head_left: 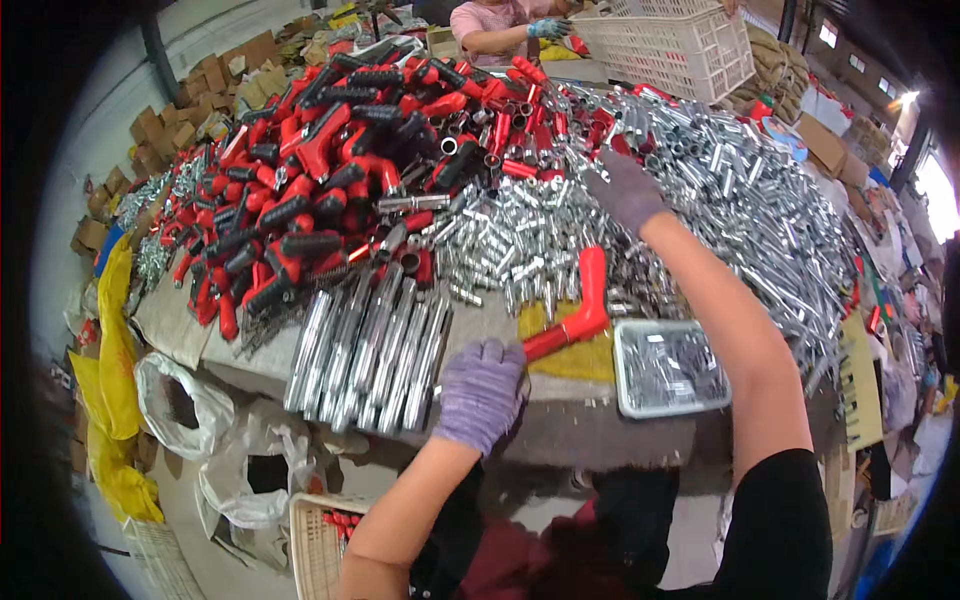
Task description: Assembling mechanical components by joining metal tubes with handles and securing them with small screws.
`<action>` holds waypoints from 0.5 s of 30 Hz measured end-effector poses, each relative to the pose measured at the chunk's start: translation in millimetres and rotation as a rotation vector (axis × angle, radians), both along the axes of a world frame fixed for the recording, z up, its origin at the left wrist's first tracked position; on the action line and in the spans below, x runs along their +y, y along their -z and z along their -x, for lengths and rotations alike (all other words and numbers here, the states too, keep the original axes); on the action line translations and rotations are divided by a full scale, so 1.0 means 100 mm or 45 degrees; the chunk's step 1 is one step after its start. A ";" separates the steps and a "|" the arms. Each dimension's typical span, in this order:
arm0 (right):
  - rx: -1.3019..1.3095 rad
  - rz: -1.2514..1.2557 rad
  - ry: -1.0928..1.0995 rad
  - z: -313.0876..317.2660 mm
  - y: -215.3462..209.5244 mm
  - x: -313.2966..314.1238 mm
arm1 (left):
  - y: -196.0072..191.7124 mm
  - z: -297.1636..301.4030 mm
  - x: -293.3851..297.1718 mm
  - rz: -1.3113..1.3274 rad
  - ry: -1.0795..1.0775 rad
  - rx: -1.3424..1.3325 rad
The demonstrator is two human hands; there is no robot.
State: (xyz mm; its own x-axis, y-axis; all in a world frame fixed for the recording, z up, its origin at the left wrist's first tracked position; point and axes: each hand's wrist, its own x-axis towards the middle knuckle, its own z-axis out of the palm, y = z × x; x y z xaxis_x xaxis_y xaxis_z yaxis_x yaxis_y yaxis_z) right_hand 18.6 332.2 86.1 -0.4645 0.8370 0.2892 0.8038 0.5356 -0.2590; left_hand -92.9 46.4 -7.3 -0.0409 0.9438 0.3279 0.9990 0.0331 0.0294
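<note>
Clamped in a fist, the gloved left hand (481, 392) holds the lower end of a bent red handle (578, 305), its grip closed around the part so that the red piece rises up and to the right from the fingers, over a yellow cloth (585, 358) at the near edge of the desk (560, 430). Just left of that hand lies a row of long silver tubes (368, 345), set side by side and pointing away from the person. Further off, the right hand (626, 189), also in a purple-grey glove, reaches into a wide heap of short silver metal parts (720, 200); its fingers are down among them, and whether they are closed on anything cannot be told. To the right of the red handle sits a shallow grey tray (668, 405) holding small dark metal pieces. Across the left and middle of the desk spreads a large pile of red and black handles (330, 150). At the far side another person in a pink sleeve, with a blue-gloved hand (548, 28), stands beside a white plastic crate (670, 45). Below the desk's near edge sit white sacks (225, 450) and a pale basket (318, 545).
</note>
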 end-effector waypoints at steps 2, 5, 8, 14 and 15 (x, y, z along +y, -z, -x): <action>-0.009 0.004 0.089 0.34 -0.01 0.64 | -0.03 -0.01 0.17 0.111 0.024 -0.042; 0.048 -0.062 0.108 1.06 -0.14 1.12 | 0.01 0.14 0.21 0.239 0.035 -0.196; -0.142 -0.077 0.173 1.48 -0.13 1.71 | 0.09 0.23 0.21 0.100 0.110 -0.271; -0.169 0.069 0.196 1.59 -0.23 2.34 | 0.00 0.19 0.22 0.146 0.005 -0.434; -0.176 0.066 0.184 1.50 -0.32 2.17 | -0.03 0.21 0.21 0.142 -0.007 -0.442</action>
